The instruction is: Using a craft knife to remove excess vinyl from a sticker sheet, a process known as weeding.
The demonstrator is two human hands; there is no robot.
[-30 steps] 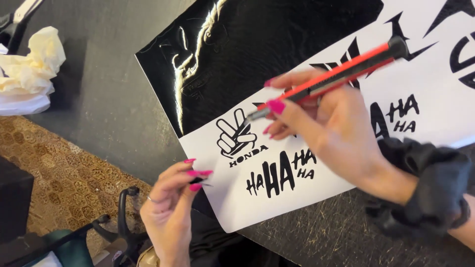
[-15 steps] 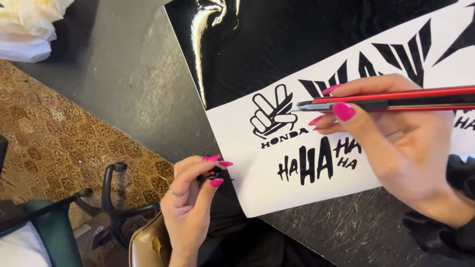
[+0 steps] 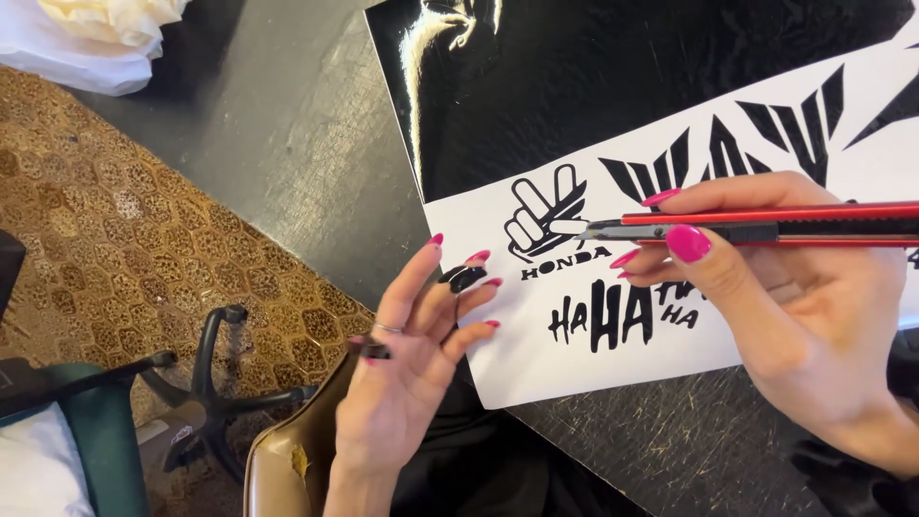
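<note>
While right hand [image 3: 814, 316] grips red utility knife [image 3: 766, 225], blade tip rests on white decal sheet [image 3: 593, 354], frame centre.
Left hand [image 3: 416, 354] open, black vinyl scraps [image 3: 464, 279] stuck to fingertips, over dark tabletop [image 3: 287, 144] edge.

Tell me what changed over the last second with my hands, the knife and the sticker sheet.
The left hand opened from a pinch, fingers spread, black scraps stuck to the fingertips. The right hand swung the red knife level, its tip now at the hand-shaped sticker. The white sheet stays on the table.
</note>
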